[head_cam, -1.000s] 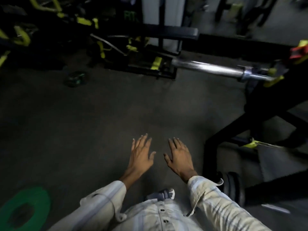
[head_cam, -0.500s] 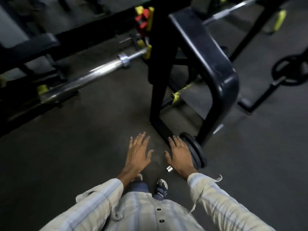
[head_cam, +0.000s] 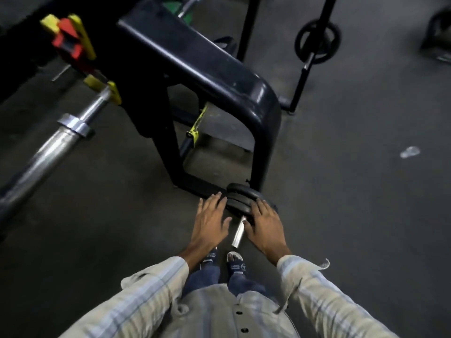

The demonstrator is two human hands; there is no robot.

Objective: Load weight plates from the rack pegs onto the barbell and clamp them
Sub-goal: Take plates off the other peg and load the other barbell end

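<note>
Two or three black weight plates (head_cam: 240,198) hang on a short chrome peg (head_cam: 238,232) at the foot of the black rack (head_cam: 202,69). My left hand (head_cam: 210,222) is spread flat at the plates' left edge, fingertips touching or nearly touching them. On the right edge rests my right hand (head_cam: 264,224), fingers apart and laid over the front plate. Neither hand has a grip on anything. The chrome barbell sleeve (head_cam: 48,147) juts out bare at the left, resting in a red and yellow holder (head_cam: 70,42).
A second black plate (head_cam: 317,42) hangs on another stand at the upper right. Dark rubber floor (head_cam: 353,215) stretches to the right, with a small white scrap (head_cam: 410,151) on it. My feet (head_cam: 223,261) stand just behind the peg.
The view swung from the barbell to the rack foot. Both hands came forward and down onto the plates on the peg, which is now exposed between them.
</note>
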